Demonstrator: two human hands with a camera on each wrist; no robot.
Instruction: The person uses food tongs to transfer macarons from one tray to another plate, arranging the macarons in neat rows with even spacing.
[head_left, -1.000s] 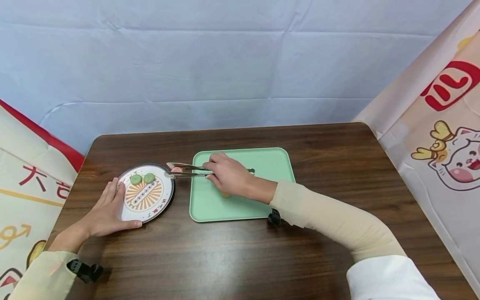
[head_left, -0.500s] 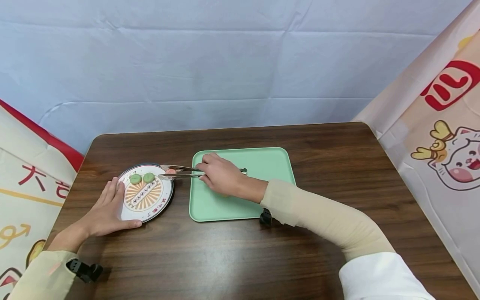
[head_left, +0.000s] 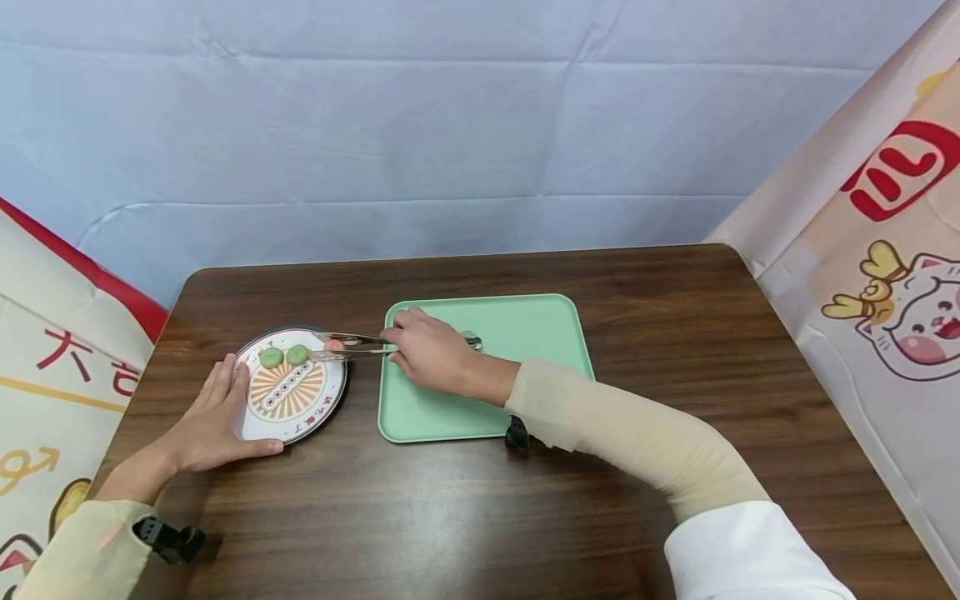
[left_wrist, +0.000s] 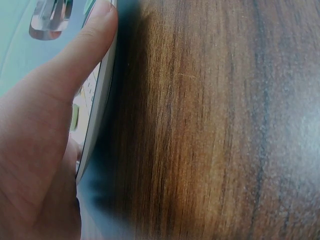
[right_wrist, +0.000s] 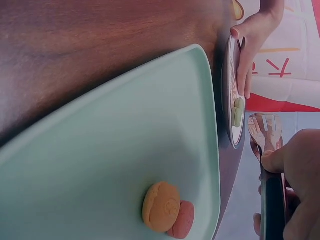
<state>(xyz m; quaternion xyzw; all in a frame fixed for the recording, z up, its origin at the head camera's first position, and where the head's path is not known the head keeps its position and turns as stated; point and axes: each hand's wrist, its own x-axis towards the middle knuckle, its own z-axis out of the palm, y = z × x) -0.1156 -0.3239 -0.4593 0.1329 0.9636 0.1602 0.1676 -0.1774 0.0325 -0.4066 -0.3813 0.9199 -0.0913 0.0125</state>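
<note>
My left hand [head_left: 213, 421] rests on the left rim of a white, patterned plate [head_left: 318, 408], fingers straight and thumb along the near edge. Two green macarons [head_left: 285, 357] sit side by side toward the plate's far rim. With my right hand [head_left: 431, 350] I grip metal tongs [head_left: 360, 352], which point left. Between their tips is a pink macaron [head_left: 333, 344], over the plate's right rim and just right of the green pair. In the right wrist view the slotted tong head [right_wrist: 265, 131] shows, but the pink macaron there is hidden.
A light green tray [head_left: 525, 317] lies right of the plate, beneath my right hand. On it, in the right wrist view, an orange macaron [right_wrist: 161, 206] leans against a reddish one [right_wrist: 183, 220]; the hand hides both in the head view. Everything stands on a dark wooden table [head_left: 420, 525].
My right hand has moved left with the tongs, carrying the pink macaron from beside the plate to over its right rim. The left hand and plate have stayed in place.
</note>
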